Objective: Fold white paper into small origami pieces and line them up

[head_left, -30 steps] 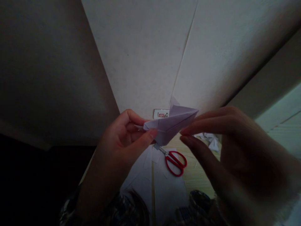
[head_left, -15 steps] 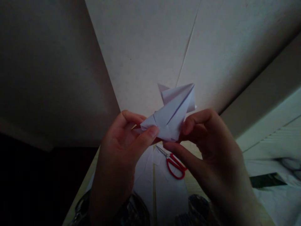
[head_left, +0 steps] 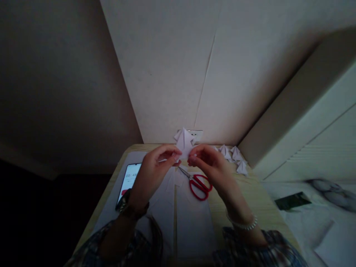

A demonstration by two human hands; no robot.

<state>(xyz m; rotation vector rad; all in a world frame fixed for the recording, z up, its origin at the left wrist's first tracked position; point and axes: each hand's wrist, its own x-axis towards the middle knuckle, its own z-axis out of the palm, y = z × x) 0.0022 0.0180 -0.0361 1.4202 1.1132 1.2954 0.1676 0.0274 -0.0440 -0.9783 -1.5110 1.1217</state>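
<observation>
A white folded paper figure (head_left: 184,144) with a pointed top is held up above the far part of the table, its tip toward the wall. My left hand (head_left: 159,164) pinches its lower left corner between thumb and fingers. On the other side, my right hand (head_left: 207,160) pinches the lower right corner. Below the hands, red-handled scissors (head_left: 198,185) lie on white paper sheets (head_left: 193,226), blades pointing up and left. To the left, partly behind my left wrist, a phone (head_left: 129,180) shows a timer.
Several folded paper figures (head_left: 236,157) sit at the table's far right corner. A wall socket (head_left: 194,134) is behind the held figure. The wooden table (head_left: 250,202) meets the wall. At right, a dark green item (head_left: 293,201) lies on white fabric.
Both hands and the paper figure have moved away from me and lower. The figure has turned from tilted to tip-up. The phone and the other folded figures have come into sight.
</observation>
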